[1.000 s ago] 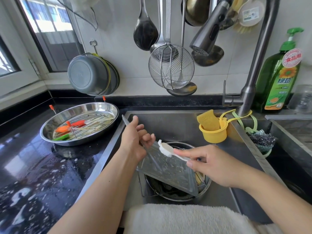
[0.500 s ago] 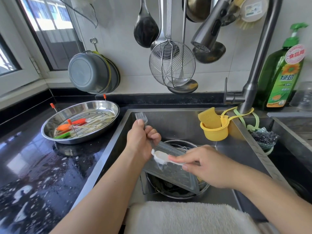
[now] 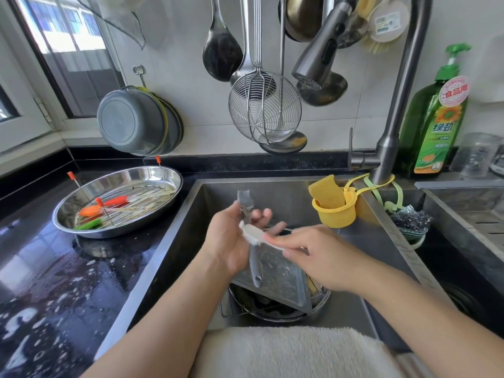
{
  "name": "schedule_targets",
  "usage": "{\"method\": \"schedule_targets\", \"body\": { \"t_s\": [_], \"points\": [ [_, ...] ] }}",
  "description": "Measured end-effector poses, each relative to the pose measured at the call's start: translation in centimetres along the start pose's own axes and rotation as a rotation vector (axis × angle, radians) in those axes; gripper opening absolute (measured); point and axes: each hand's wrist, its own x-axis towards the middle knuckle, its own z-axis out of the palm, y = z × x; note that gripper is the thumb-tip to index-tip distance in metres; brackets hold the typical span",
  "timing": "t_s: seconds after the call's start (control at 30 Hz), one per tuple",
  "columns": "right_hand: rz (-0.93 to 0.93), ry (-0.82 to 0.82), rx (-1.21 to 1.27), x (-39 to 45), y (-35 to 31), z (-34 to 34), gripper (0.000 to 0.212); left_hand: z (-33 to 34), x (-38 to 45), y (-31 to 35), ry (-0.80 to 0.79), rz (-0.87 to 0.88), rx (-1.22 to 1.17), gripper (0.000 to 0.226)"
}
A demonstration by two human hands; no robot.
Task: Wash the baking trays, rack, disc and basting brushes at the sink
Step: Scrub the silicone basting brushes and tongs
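Head: hands [image 3: 272, 249] apparently gripping brushes [image 3: 252, 236].

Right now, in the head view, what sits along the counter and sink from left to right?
round steel tray → left hand → white scrub brush → yellow sponge cup → steel scourer → green soap bottle

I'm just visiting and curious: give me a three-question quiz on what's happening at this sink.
1. True or false: the left hand holds a grey basting brush.
2. What does the right hand pinch? A) yellow sponge B) white scrubbing brush C) ladle
3. Fill in: the round steel tray with the orange and green brushes sits on the ____ beside the sink.

Key: 1 true; 2 B, the white scrubbing brush; 3 counter.
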Motion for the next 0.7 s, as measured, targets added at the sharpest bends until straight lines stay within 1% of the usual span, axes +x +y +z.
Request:
{"method": "schedule_targets", "body": {
  "t_s": [0.07,0.1,0.13,0.17,0.2,0.23,0.27,0.3,0.33,0.37,0.4,0.43,0.5,0.53,0.57,0.6,0.63,0.67,0.7],
  "points": [
    [0.03,0.069,-0.051,0.6,0.3,0.0,0.048,0.1,0.2,-0.4,-0.058,-0.062,0.038,0.062],
    [0.047,0.097,-0.073,0.7,0.3,-0.1,0.047,0.2,0.1,-0.5,-0.093,-0.087,0.079,0.073],
    [0.066,0.127,-0.088,0.8,0.4,0.0,0.047,0.2,0.1,-0.6,-0.145,-0.112,0.119,0.077],
    [0.088,0.16,-0.1,0.9,0.5,-0.1,0.048,0.3,0.0,-0.8,-0.198,-0.138,0.169,0.073],
    [0.12,0.189,-0.109,1.1,0.7,-0.1,0.049,0.5,0.0,-1.0,-0.241,-0.156,0.248,0.061],
    [0.15,0.214,-0.114,1.3,1.0,-0.2,0.05,0.5,-0.1,-1.3,-0.277,-0.165,0.35,0.042],
    [0.181,0.235,-0.114,1.5,1.2,-0.2,0.051,0.4,0.1,-1.5,-0.309,-0.176,0.426,0.03],
    [0.218,0.249,-0.113,1.6,1.5,-0.3,0.051,0.3,0.1,-1.7,-0.315,-0.18,0.474,0.037],
    [0.263,0.255,-0.114,1.6,1.9,-0.4,0.051,0.2,0.2,-1.8,-0.297,-0.208,0.504,0.048],
    [0.312,0.251,-0.128,1.6,2.4,-0.5,0.051,0.0,0.3,-1.7,-0.244,-0.246,0.511,0.055],
    [0.361,0.241,-0.154,1.5,2.9,-0.6,0.051,-0.2,0.3,-1.6,-0.173,-0.274,0.56,0.055],
    [0.414,0.225,-0.183,1.3,3.5,-0.8,0.051,-0.7,0.5,-1.5,-0.1,-0.296,0.663,0.05],
    [0.502,0.178,-0.206,1.0,4.3,-1.1,0.05,-1.6,0.5,-1.2,0.044,-0.331,1.0,0.033],
    [0.521,0.148,-0.208,0.9,4.4,-1.1,0.05,-2.2,0.9,-0.9,0.114,-0.34,1.263,0.027],
    [0.531,0.113,-0.202,0.9,4.5,-0.9,0.049,-2.8,1.2,-0.7,0.153,-0.331,1.558,0.022],
    [0.533,0.08,-0.185,0.9,4.4,-0.7,0.049,-3.4,1.6,-0.6,0.171,-0.307,1.789,0.016],
    [0.531,0.055,-0.162,1.1,4.2,-0.4,0.049,-3.7,1.8,-0.6,0.197,-0.276,1.921,0.013],
    [0.525,0.041,-0.142,1.2,4.1,-0.1,0.049,-4.0,2.1,-0.8,0.201,-0.252,1.898,0.013],
    [0.518,0.035,-0.129,1.2,4.0,0.1,0.049,-4.1,2.4,-1.0,0.177,-0.237,1.768,0.015]
  ]
}}
